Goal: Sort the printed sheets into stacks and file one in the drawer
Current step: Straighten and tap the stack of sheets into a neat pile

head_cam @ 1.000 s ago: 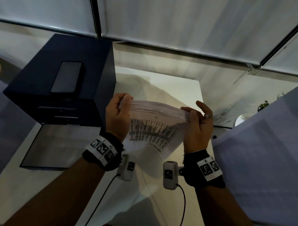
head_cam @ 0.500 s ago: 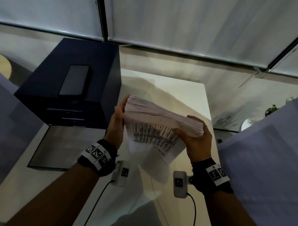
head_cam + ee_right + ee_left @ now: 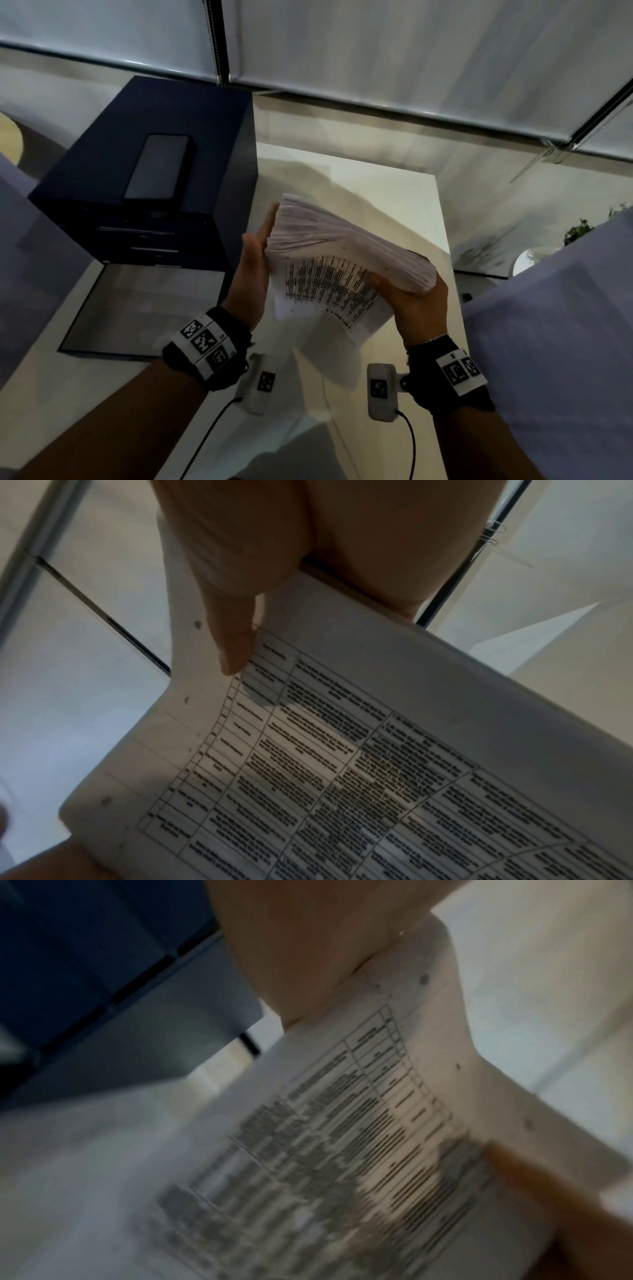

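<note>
A thick stack of printed sheets (image 3: 342, 246) hangs tilted above the white table (image 3: 394, 192), its tabled front page facing me. My right hand (image 3: 418, 308) grips the stack's lower right end, thumb on the printed page and fingers behind. My left hand (image 3: 253, 267) lies flat against the stack's left edge with straight fingers. In the left wrist view the page (image 3: 377, 1150) runs blurred below the palm (image 3: 308, 947). In the right wrist view the thumb (image 3: 232, 647) presses the page (image 3: 342, 764). The dark blue drawer unit (image 3: 147, 192) stands at the left, its drawers shut.
A dark phone (image 3: 159, 168) lies on top of the drawer unit. A dark flat mat (image 3: 137, 308) lies in front of it. White blinds (image 3: 376, 51) hang behind the table. Pale cloth (image 3: 555, 342) crowds the right side.
The stack has tipped so its left end is higher. My left hand went from gripping that end to lying flat on it. My right hand moved lower round the right end.
</note>
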The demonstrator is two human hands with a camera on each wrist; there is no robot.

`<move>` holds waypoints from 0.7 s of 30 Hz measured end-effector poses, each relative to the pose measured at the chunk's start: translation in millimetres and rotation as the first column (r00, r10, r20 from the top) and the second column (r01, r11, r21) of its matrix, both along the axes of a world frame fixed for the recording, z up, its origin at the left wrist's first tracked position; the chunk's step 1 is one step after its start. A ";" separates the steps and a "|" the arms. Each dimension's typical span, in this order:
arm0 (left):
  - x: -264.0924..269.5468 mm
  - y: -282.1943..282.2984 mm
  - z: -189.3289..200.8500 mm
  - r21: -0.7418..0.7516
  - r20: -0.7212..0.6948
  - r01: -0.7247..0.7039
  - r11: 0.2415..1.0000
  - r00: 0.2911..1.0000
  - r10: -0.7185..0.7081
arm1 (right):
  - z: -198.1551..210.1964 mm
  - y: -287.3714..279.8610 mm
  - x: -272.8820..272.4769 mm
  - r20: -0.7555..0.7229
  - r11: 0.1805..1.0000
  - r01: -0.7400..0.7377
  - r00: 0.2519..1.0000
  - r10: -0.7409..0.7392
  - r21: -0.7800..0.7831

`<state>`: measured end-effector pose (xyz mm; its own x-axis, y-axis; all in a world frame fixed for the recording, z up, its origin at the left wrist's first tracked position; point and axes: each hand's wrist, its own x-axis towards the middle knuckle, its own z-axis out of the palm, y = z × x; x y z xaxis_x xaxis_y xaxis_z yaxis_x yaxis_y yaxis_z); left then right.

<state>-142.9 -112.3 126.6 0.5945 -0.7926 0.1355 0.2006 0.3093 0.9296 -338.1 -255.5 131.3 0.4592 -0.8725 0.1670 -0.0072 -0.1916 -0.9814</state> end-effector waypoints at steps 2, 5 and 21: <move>6.4 3.5 -3.9 0.078 0.141 -0.001 0.997 0.990 -0.010 | 0.4 -1.9 -0.5 -0.012 1.000 0.000 1.000 0.000 0.005; 23.7 6.2 -13.6 0.248 0.347 0.025 0.968 0.931 -0.112 | 2.4 -5.0 -0.9 -0.027 0.999 -0.042 0.999 0.042 0.029; 36.8 -25.7 -17.9 0.225 0.318 0.050 0.973 0.940 -0.122 | -6.7 0.5 -3.9 0.107 0.981 0.039 0.992 -0.061 0.191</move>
<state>-106.1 -138.0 108.7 0.4733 -0.8704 0.1356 -0.1095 0.0947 0.9895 -342.0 -255.0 124.6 0.4018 -0.9146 0.0456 0.0995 -0.0059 -0.9950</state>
